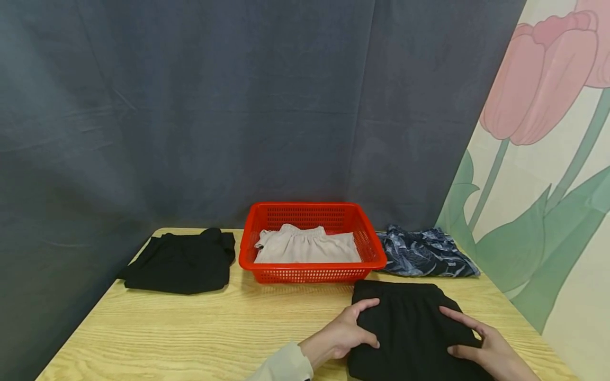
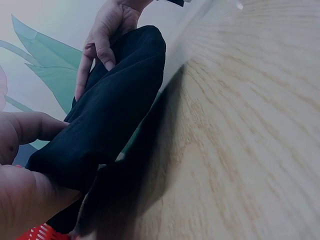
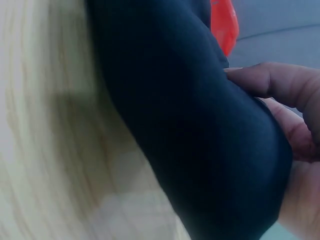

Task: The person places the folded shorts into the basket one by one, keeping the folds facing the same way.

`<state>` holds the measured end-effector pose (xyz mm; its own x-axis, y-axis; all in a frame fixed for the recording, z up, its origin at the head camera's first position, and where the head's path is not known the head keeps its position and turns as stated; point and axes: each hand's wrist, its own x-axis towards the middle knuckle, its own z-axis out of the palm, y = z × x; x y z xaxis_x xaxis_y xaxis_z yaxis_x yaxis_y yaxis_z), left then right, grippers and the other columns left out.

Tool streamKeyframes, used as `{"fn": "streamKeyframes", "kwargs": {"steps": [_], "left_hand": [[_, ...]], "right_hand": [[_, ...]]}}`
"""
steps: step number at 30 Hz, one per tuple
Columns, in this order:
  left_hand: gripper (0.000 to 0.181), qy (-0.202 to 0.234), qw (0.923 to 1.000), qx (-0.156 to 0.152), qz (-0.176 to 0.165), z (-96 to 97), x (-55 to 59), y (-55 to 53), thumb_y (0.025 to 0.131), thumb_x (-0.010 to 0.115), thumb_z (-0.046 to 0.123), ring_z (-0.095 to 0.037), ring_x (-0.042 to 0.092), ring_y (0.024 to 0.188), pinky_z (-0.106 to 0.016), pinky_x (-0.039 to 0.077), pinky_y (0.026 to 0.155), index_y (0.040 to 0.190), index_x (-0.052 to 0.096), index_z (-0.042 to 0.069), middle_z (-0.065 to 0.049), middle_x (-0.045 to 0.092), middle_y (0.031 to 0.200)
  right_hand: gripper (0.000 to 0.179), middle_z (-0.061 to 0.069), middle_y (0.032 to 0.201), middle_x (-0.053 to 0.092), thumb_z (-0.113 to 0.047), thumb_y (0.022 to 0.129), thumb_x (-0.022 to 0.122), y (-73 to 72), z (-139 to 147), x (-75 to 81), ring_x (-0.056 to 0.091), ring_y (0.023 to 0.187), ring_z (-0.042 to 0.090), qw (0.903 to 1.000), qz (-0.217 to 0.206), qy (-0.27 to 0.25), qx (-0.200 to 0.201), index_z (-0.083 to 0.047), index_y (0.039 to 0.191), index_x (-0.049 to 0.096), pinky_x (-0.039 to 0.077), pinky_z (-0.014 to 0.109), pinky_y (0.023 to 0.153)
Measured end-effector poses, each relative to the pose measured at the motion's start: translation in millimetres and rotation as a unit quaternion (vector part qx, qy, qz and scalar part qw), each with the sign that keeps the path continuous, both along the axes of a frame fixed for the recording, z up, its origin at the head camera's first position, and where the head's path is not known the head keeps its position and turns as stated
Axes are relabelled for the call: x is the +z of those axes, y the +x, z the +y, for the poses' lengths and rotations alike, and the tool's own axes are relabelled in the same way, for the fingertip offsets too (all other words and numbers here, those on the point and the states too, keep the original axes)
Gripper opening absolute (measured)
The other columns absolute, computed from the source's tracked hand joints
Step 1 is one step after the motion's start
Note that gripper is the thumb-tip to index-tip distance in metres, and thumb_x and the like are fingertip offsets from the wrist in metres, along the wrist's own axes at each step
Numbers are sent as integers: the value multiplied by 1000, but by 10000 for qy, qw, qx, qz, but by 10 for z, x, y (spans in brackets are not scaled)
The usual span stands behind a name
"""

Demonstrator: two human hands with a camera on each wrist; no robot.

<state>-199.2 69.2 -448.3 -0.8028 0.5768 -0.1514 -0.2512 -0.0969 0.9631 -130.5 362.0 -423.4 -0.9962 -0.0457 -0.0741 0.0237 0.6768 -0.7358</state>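
Observation:
Folded black shorts [image 1: 410,328], gathered along the far edge, are held at the front right of the table. My left hand [image 1: 345,332] grips their left side, the thumb and the fingers on opposite faces of the cloth. On the other side, my right hand [image 1: 498,352] holds the right edge. In the left wrist view the near part of the shorts [image 2: 115,105] is raised, with a dark shadow under it. The right wrist view shows the cloth [image 3: 185,115] pinched between the thumb and fingers of my right hand [image 3: 300,105].
Behind the shorts stands a red plastic basket [image 1: 312,273] with a folded beige garment [image 1: 307,246] in it. Dark patterned cloth [image 1: 424,251] lies to its right, another black folded garment [image 1: 183,262] to its left. A grey curtain [image 1: 229,106] hangs behind the wooden table [image 1: 200,333].

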Motion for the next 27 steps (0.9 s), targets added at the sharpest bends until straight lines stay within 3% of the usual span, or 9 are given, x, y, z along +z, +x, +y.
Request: {"fn": "streamKeyframes", "kwargs": {"steps": [5,8,12,14,15,17,19,22,27], "left_hand": [[85,123,9998,-92,88,7,25,17,64,61,-32,-24,55,107,-41,48,90,132,57,19,-5,49,129],[86,213,9995,-190,105,4,42,36,64,60,-32,-23,56,104,-41,49,89,133,56,18,-5,51,127],[86,312,9990,-305,120,-6,76,59,65,60,-33,-23,57,104,-41,49,89,134,55,19,-5,51,126],[86,332,9988,-326,155,-10,98,70,65,60,-32,-23,57,104,-41,49,89,134,55,19,-5,51,126],[86,356,9986,-349,161,-12,110,76,65,60,-32,-23,57,104,-41,49,89,134,55,19,-5,52,126],[86,428,9981,-426,155,-12,134,91,66,59,-33,-23,57,104,-41,49,89,135,54,18,-5,53,125],[86,491,9973,-514,156,-11,152,104,66,58,-33,-23,58,104,-40,50,89,136,53,17,-5,54,125],[86,517,9967,-615,143,-6,182,118,68,58,-33,-22,58,105,-39,50,89,137,52,17,-5,53,127],[87,569,9963,-630,132,-5,237,146,67,57,-33,-22,58,105,-40,49,90,138,51,17,-5,55,126]], "right_hand": [[77,32,146,33,-24,82,77,57,33,6,36,126,52,9995,207,235,2,-8,147,41,40,64,89],[76,21,144,42,-24,81,78,82,63,6,48,124,24,9983,367,451,-17,-12,147,43,45,54,89],[75,9,142,43,-25,81,79,115,94,20,38,107,-15,9976,475,503,-56,-15,147,45,44,55,88],[75,10,142,42,-24,82,78,131,107,31,35,104,-19,9981,462,402,-47,-16,147,44,42,62,86],[74,9,142,42,-24,82,78,138,113,39,35,104,-19,9978,484,442,-32,-16,148,44,43,59,87],[73,1,141,43,-24,83,77,159,129,52,37,105,-18,9970,561,537,-9,-17,148,44,47,50,86],[71,-16,135,44,-23,83,77,183,147,60,38,105,-18,9959,679,606,0,-18,147,46,49,37,82],[70,-33,126,39,-20,83,78,215,167,69,38,105,-19,9942,866,631,25,-18,145,47,47,23,75],[69,-36,124,39,-19,83,77,248,163,103,38,104,-19,9936,919,663,-4,-18,146,47,46,21,73]]}}
